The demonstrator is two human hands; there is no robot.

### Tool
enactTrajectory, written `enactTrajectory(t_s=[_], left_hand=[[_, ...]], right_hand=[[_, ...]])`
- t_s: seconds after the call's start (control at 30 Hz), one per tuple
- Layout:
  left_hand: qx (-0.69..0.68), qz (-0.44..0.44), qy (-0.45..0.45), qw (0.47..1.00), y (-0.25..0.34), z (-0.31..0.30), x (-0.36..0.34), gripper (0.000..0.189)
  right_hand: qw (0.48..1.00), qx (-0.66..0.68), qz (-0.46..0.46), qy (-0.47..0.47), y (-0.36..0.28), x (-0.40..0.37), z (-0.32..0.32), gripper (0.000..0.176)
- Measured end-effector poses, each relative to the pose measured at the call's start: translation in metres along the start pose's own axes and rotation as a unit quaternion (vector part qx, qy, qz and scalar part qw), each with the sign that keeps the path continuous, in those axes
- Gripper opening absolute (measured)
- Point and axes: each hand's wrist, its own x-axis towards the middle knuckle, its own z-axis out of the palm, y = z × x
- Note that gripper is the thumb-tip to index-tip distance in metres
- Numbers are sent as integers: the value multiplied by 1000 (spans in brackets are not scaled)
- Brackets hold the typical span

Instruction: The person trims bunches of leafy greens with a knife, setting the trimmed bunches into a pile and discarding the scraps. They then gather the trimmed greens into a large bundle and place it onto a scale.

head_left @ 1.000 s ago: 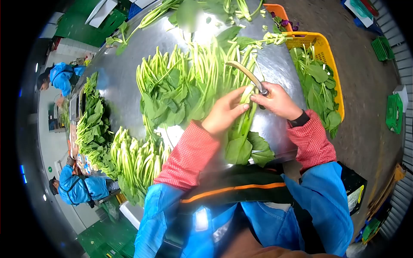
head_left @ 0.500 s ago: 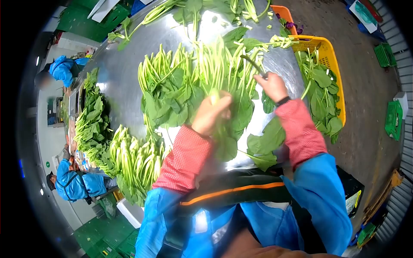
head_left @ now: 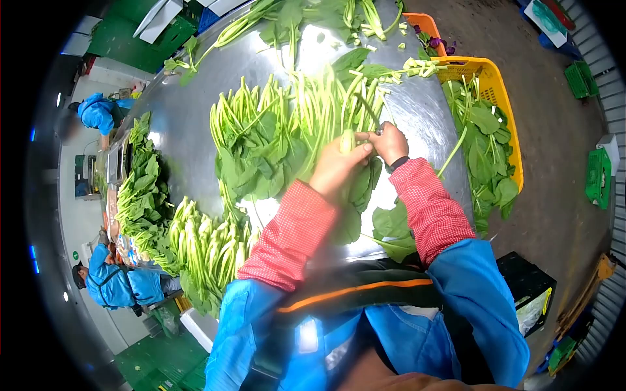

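My left hand (head_left: 339, 164) is closed around a leafy green stalk (head_left: 347, 140), whose pale end points up and whose leaves hang below. Close beside it on the right, my right hand (head_left: 390, 143) grips a dark curved knife (head_left: 369, 112), its blade reaching up and left over the stems. The fingers of both hands nearly meet at the stalk. Under and beyond them, a wide pile of leafy greens (head_left: 261, 146) lies on the metal table (head_left: 189, 124), stems pointing away from me. One loose leaf (head_left: 393, 225) rests near the table's front edge.
Bundled greens (head_left: 212, 244) line the table's left side. More greens and cut stem pieces lie at the far side (head_left: 319, 13). A yellow crate (head_left: 512, 124) of leaves stands at the right, an orange crate (head_left: 424, 25) behind it. Two people in blue (head_left: 111, 280) are at the far left.
My right hand with the knife has moved left and down to my left hand. My left hand has shifted slightly right with the stalk. The loose leaf is lower.
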Motion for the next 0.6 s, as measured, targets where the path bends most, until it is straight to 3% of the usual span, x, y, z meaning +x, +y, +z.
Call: enactTrajectory(t_s=[0.17, 0.23, 0.3, 0.33, 0.37, 0.53, 0.6], left_hand=[[-18, -11, 58, 998, 6, -1, -6, 32], [5, -23, 60, 998, 6, -2, -3, 33], [9, -6, 30, 999, -6, 1, 4, 35], [10, -2, 22, 1000, -12, 2, 7, 35], [12, 1, 13, 1000, -15, 3, 7, 35], [2, -13, 30, 999, -6, 2, 0, 36], [-8, -17, 39, 999, -4, -4, -1, 38]], right_hand=[[970, 239, 20, -41, 35, 0, -16, 27], [977, 211, 1, -31, 30, -9, -28, 33], [996, 78, -26, -33, 26, -10, -21, 43], [995, 4, -11, -103, 10, -16, -29, 50], [996, -41, -7, -82, 15, -16, -10, 51], [997, 76, -6, -33, 17, -22, -13, 45], [995, 76, -66, 23, 20, -37, -29, 36]])
